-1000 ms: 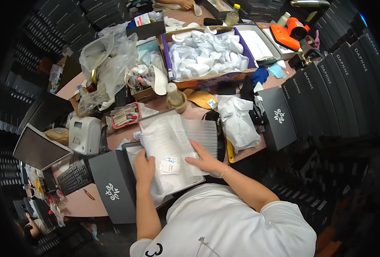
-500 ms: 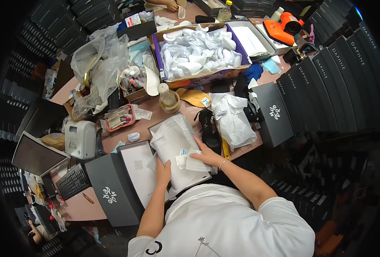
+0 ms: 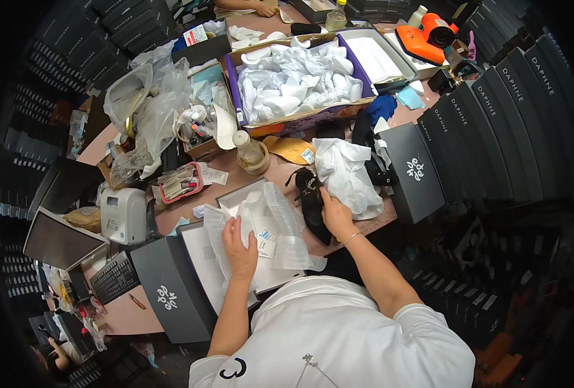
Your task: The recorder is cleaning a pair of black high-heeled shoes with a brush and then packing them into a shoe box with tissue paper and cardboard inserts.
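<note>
In front of me lies an opened shoebox [image 3: 236, 196], lined with white tissue paper [image 3: 279, 213] that is spread over its rim. Small printed tags [image 3: 265, 246] rest on the paper. My left hand [image 3: 240, 251] lies on the tissue at the box's left side, thumb apart from the fingers. To the right of the box, my right hand [image 3: 336, 215] grips the side of a black shoe [image 3: 311, 205]; some of its fingertips are hidden. Touching that hand's far side is a crumpled white tissue bundle [image 3: 345, 171], its contents hidden.
A grey box lid [image 3: 169, 288] leans left of the shoebox. Behind stand a glass jar [image 3: 253, 158], a pink-rimmed basket [image 3: 182, 182] and a large carton [image 3: 306, 119] of white paper stuffing. Dark shoeboxes [image 3: 474, 129] line the right. Another person's hand [image 3: 265, 10] shows at the far edge.
My right hand has left the tissue in the box and moved right onto the black shoe, which has shifted slightly toward me. My left hand has slid up, and the tissue has spread wider.
</note>
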The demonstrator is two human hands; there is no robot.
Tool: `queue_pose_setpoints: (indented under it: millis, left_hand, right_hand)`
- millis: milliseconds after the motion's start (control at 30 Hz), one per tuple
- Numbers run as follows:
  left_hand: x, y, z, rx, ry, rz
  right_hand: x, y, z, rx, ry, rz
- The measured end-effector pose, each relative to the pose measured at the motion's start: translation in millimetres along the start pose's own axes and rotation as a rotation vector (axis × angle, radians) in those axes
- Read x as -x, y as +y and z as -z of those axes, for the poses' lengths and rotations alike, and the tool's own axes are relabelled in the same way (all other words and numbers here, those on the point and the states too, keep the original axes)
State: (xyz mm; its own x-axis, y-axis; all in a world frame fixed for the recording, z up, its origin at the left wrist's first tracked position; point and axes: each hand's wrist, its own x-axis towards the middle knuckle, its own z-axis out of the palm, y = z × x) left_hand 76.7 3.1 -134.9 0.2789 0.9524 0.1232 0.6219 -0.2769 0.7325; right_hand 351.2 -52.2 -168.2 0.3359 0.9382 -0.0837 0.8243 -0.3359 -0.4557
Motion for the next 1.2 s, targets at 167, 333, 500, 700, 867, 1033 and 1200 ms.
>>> queue_pose_setpoints:
  millis: [167,333,500,700,867,1033,1200]
  left_hand:
    - [8,-11,49,-0.374,0.014,-0.083]
    - [-19,58,102,0.074,0.042,-0.083]
    - [-85,118,95,0.353,-0.932,-0.079]
    - [-17,84,64,1.347,-0.94,1.062]
    - [-9,91,62,1.372,-0.53,0.935]
    - [-19,74,59,1.537,-0.424,0.845]
    - [-38,96,92,1.695,-0.635,0.623]
  right_hand:
    - [5,-5,24,-0.129,0.069,0.124]
    - [10,-47,111,-0.111,-0.069,0.434]
    - [16,-114,169,0.087,-0.168,0.935]
    - [-4,-105,152,-0.061,0.112,0.739]
    - [-22,15,97,0.085,0.05,0.052]
    - [-26,13,87,-0.265,0.181,0.12]
    - [-6,-115,80,-0.667,-0.325,0.321]
